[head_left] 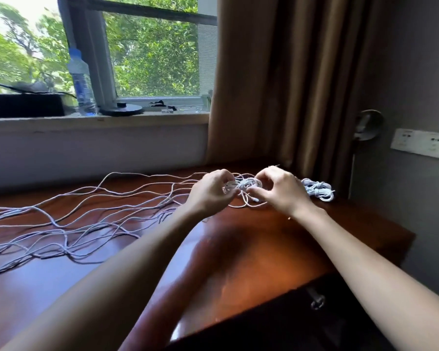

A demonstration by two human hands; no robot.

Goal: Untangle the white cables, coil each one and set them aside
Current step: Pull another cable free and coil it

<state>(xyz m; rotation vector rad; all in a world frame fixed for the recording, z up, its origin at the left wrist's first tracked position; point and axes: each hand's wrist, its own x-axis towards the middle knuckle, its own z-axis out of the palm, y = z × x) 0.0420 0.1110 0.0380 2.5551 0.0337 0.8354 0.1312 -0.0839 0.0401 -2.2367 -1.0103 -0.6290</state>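
Observation:
Several long white cables (69, 224) lie spread and tangled across the left half of the dark wooden desk (251, 249). Between my hands sits a small white cable coil (243, 184) near the desk's far edge. My left hand (211, 190) pinches the coil's left side with curled fingers. My right hand (279, 190) grips its right side, thumb and fingers curled round the strands. A loose loop of this cable rests on the desk just below the coil. A finished white cable bundle (318, 190) lies to the right of my right hand.
A windowsill behind the desk holds a clear water bottle (81, 82), a black box (23, 105) and a round black base (123, 108). A brown curtain (276, 79) hangs at the back right. A wall socket plate (421, 143) is at right. A drawer handle (317, 301) shows below the desk front.

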